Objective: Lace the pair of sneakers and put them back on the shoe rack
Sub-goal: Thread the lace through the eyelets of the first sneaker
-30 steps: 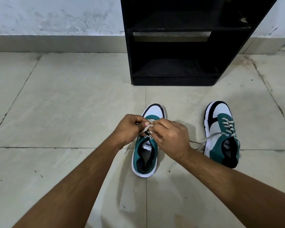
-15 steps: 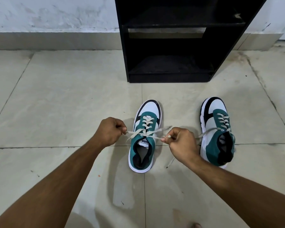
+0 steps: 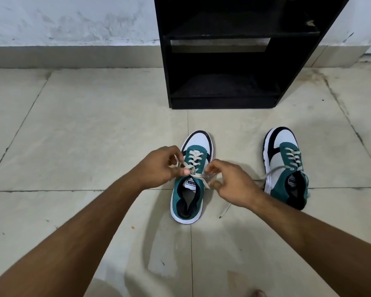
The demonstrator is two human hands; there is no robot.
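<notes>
From the head view, the left hand [image 3: 159,166] and the right hand [image 3: 231,183] cover part of the lacing on the near sneaker [image 3: 191,181], so the crossing under the fingers is hard to make out. Each hand is closed on a strand of the cream lace [image 3: 198,175], the left at the tongue's left side, the right just beside its right edge; the hands are apart, with the strands stretched between them. A logo label on the tongue shows upside down.

The second sneaker [image 3: 287,168] stands well apart to the right on the tiled floor [image 3: 94,136], toe toward the wall. Its lace end [image 3: 263,176] trails loose toward the right hand, and a tip lies on the floor near that wrist.

The black shoe rack [image 3: 223,61] stands beyond both sneakers against the wall; its top is cut off by the frame. Its two visible shelves are dark, and their contents cannot be made out.
</notes>
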